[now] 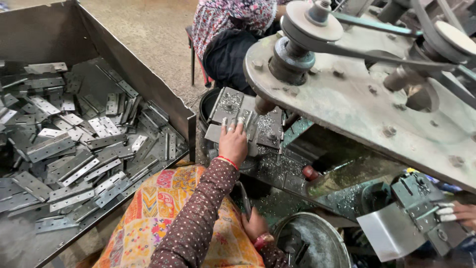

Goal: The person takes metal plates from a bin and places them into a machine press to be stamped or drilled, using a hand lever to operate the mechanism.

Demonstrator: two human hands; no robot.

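Over on the left sits the big steel bin [148,84], heaped with flat grey hinges [74,149], easily the biggest thing around me. To the right looms the drill machine's metal plate [357,104] with its pulleys [317,20] and belt, and the spindle [263,105] pokes down just beside my fingers. Under that is the jig table [233,106], littered with bright swarf.

My left hand [233,141] is flat on the hinge [250,130] there, fingers spread and pressing it down, so that's where the piece is: on the jig, right under the spindle. My right hand [255,224] is down near my lap, beside the round metal tub [317,243]; it looks curled round something thin, but honestly I can't tell what.

Someone else's hand [458,213], fingertips taped, is at the far right on another fixture.

Worry here, I reckon: my fingertips are touching distance from that bit. If the hinge grabs and spins, or my hand slides on the chips, it's a cut finger. Loose sleeve near a belt isn't great either.
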